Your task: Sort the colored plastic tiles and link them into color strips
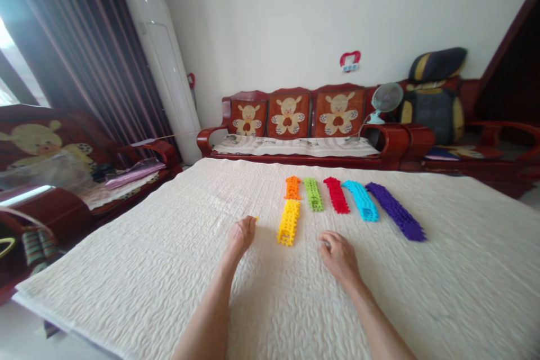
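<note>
My left hand (pixel 242 234) is closed on a small yellow piece (pixel 256 219), of which only a tip shows past the fingers. It is left of a yellow strip of plastic pieces (pixel 288 223). To the right of that strip, my right hand (pixel 336 253) rests over the cloth with its fingers curled together; whether anything is inside is hidden. Beyond the yellow strip lies an orange group (pixel 292 187). Rightward follow strips in green (pixel 313 194), red (pixel 336 195), light blue (pixel 361 201) and purple (pixel 396 211).
A pale quilted cloth (pixel 169 270) covers the table. Behind it stand a wooden sofa (pixel 295 160) with bear cushions, a small fan (pixel 387 97) and a chair with a dark backrest (pixel 433 114). Another bear-patterned seat (pixel 46 140) is at the left.
</note>
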Tool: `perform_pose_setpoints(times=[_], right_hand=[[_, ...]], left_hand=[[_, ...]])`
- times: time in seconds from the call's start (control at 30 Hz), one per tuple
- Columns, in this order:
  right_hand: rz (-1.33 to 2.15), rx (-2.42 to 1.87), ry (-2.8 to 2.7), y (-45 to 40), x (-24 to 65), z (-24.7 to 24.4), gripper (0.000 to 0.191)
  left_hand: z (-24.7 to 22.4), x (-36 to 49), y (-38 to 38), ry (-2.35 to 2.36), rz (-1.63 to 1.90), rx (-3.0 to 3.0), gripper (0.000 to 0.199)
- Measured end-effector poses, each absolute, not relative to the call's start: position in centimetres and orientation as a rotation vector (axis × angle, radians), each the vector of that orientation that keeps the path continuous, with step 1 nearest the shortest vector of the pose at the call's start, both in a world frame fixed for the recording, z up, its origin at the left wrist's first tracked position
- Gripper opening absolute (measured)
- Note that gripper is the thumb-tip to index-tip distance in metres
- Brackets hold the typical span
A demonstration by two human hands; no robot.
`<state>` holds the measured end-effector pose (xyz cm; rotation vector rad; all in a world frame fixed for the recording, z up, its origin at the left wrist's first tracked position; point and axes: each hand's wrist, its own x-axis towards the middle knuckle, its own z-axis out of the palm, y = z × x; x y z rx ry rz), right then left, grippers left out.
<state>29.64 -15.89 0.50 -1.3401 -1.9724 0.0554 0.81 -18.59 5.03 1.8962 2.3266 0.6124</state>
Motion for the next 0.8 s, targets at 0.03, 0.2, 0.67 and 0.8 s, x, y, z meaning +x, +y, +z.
perform_pose_setpoints(times=[0.03, 0.2, 0.67, 0.8], right_hand=[[0.053, -1.339, -1.972, -15.9, 29.7, 0.5, 0.025], [0.051, -1.336, -1.977, -15.8, 29.7, 0.3, 0.025], [0.047, -1.339, -1.98, -16.0, 29.6, 0.5, 0.025], [0.051, -1.34, -1.987, -15.9, 29.6, 0.4, 0.025]], left_hand=[[5.3, 1.1, -18.7, 2.27, 0.627, 1.924, 0.042], [6.2, 2.6, -19.6, 1.772, 0.71, 1.992, 0.043], [6.5, 5.9, -20.9, 2.185, 0.41, 2.006, 0.063], [6.1, 7.4, -21.2, 2.273, 0.279, 1.958, 0.062]])
